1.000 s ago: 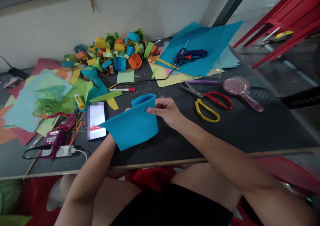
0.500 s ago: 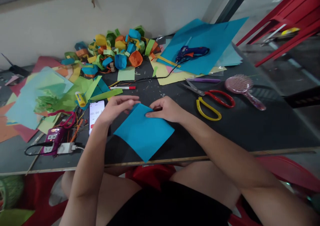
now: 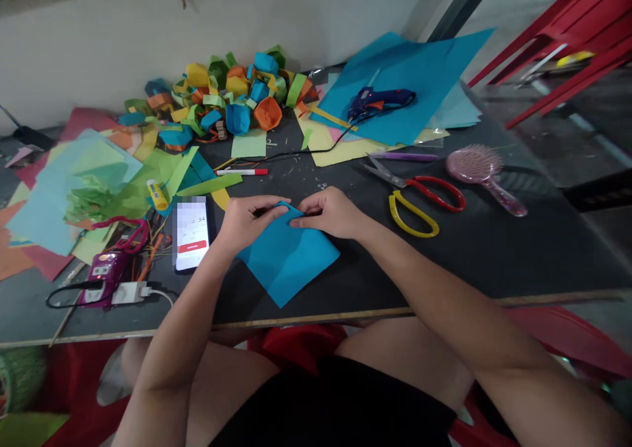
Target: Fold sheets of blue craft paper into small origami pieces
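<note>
As the left hand [image 3: 247, 222] pinches a blue sheet [image 3: 289, 262] at its top corner, the right hand [image 3: 333, 213] pinches it just beside, thumb uppermost. The sheet is near the front edge of a dark table [image 3: 494, 262], between a lit phone [image 3: 192, 253] and open scissors [image 3: 397, 182].

Dim, greyish light, mild overall blur, phone screen [image 3: 192, 235] glowing brightly (partly pixelated), outer edges stretched

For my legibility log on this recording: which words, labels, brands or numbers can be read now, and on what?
"34", on the phone screen; characters before it are obscured.
Too small or blurred to read: the phone's red button, any markings on the glue stick and purple power strip.
</note>
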Demonstrator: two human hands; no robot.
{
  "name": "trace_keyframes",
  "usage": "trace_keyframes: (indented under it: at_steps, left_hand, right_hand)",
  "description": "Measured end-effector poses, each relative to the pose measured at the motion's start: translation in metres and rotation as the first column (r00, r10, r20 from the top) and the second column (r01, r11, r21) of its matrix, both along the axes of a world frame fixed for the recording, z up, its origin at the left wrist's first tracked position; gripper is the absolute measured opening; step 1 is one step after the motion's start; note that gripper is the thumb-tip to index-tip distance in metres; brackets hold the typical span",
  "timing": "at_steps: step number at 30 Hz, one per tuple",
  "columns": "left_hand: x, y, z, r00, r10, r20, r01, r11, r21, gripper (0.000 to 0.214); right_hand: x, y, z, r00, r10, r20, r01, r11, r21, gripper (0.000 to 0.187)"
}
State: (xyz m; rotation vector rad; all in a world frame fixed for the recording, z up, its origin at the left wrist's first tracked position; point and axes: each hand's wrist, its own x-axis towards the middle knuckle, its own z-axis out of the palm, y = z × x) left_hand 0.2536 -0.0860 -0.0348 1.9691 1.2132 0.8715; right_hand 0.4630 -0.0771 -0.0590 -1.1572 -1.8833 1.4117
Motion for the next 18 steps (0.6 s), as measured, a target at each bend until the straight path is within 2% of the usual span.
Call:
trace_keyframes:
  at_steps: [5, 10, 13, 18]
  left_hand:
    - [-0.004, 0.001, 0.001, 0.999, 0.038, -0.023, -0.039, 0.999, -0.010, 0.021]
    - [-0.016, 0.016, -0.006, 0.981, 0.191, 0.021, -0.190, 0.981, -0.031, 0.023]
    - [-0.024, 0.027, -0.012, 0.968, 0.248, 0.044, -0.245, 0.968, -0.060, 0.023]
    - [-0.029, 0.035, -0.023, 0.967, 0.239, 0.086, -0.227, 0.965, -0.129, 0.023]
  right_hand:
    - [-0.002, 0.000, -0.002, 0.999, 0.032, 0.012, -0.032, 0.999, -0.016, 0.041]
    - [0.003, 0.002, 0.001, 0.981, 0.095, 0.167, -0.075, 0.989, -0.124, 0.054]
    - [0.006, 0.004, 0.003, 0.985, 0.144, 0.095, -0.113, 0.955, -0.273, 0.051]
    - [0.008, 0.004, 0.012, 0.972, 0.232, -0.034, -0.223, 0.870, -0.439, 0.056]
